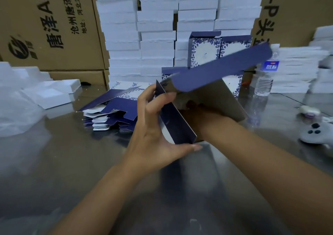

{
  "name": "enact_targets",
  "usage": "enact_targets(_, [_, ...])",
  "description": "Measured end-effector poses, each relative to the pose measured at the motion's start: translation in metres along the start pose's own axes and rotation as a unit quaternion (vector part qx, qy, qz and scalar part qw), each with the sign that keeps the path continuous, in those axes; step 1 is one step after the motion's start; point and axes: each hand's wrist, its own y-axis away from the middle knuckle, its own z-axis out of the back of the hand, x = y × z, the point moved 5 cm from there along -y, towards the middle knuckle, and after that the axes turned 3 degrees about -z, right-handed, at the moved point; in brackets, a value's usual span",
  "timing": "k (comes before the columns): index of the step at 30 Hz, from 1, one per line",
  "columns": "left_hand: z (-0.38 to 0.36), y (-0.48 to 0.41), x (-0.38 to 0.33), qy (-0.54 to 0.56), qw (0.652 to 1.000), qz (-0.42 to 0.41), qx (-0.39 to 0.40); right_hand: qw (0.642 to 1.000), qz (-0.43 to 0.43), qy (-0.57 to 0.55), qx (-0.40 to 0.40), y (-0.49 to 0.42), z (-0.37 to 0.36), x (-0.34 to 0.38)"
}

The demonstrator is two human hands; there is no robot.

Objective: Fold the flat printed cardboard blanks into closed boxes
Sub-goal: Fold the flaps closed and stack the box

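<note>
The half-folded blue printed blank is held up above the steel desk, in front of the stack of flat blanks. The left hand spans a side panel, fingers at its top edge and thumb under its lower corner. The right hand reaches inside; its grip is hidden. The card looks light, thin and easily creased (glossy, likely slippery), so I would hold it along the scored edges, not mid-panel

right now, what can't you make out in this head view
Right hand: head view, mostly hidden inside the half-folded box; grip unclear.
Raised flap: head view, motion-blurred.
Water bottle: head view, label too blurred to read.
White object at the right edge: head view, blurred, cut off by the frame.
</note>
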Motion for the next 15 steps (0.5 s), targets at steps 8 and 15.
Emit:
enact_targets(8, [0.009, 0.0, 0.007, 0.007, 0.997, 0.072, -0.008, 0.999, -0.019, -0.032, -0.004, 0.01, 0.02, 0.0])
enact_targets(15, [0.008, -0.001, 0.007, -0.026, 0.993, 0.113, 0.012, 0.996, 0.004, -0.051, 0.068, 0.007, 0.01, 0.0])
